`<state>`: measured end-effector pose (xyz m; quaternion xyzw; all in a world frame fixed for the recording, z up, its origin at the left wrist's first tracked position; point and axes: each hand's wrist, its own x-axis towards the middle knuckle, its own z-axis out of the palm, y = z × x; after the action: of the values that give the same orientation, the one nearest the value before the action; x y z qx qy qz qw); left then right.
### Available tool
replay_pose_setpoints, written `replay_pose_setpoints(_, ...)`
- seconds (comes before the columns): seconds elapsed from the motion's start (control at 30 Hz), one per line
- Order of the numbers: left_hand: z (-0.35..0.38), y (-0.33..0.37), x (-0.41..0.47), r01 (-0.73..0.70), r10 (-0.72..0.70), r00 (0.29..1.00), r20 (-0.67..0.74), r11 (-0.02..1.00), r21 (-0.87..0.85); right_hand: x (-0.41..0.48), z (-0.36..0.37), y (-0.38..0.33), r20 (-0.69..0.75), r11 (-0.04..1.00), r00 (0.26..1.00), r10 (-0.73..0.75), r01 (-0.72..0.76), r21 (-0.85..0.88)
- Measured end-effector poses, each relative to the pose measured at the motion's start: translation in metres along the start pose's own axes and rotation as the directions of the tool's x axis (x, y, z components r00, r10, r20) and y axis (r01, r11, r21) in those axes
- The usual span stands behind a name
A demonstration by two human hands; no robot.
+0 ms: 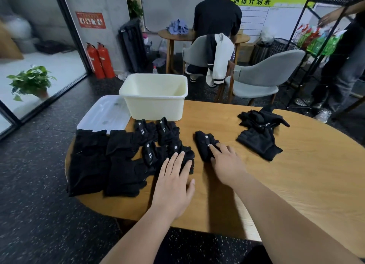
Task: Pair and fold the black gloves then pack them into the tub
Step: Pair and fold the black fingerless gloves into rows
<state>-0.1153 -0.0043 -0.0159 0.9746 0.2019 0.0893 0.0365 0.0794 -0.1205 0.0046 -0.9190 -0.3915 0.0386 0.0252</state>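
The cream tub [154, 97] stood at the far left edge of the round wooden bench [286, 184], with a clear lid [102, 113] beside it overhanging the rim. Flat black gloves [88, 161] lay along the left edge, and four folded pairs [158, 141] lay just before the tub, their straps reading "5.11". The left hand [173, 180] lay flat, its fingers straight on the nearest pair. The right hand [227, 163] pressed straight fingers on a separate folded pair [203, 145] at mid-bench. Loose gloves [260, 133] lay towards the far right edge. Bare wood ran from there to the near edge. A green wall banner [252, 0] read "训练计划表".
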Motion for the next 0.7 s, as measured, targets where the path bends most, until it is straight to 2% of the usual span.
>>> replay_pose_setpoints(0.33, 0.006, -0.002, 0.006, -0.006, 0.006, 1.0, 0.026, 1.0, -0.004, 0.07, -0.006, -0.035, 0.053, 0.996, 0.998, 0.016, -0.021, 0.089)
replay_pose_setpoints(0.7, 0.005, -0.004, 0.006, -0.004, 0.003, 1.0, -0.009, 0.998, -0.056, 0.088, -0.011, -0.067, 0.134, 0.972, 0.988, 0.074, -0.102, 0.214)
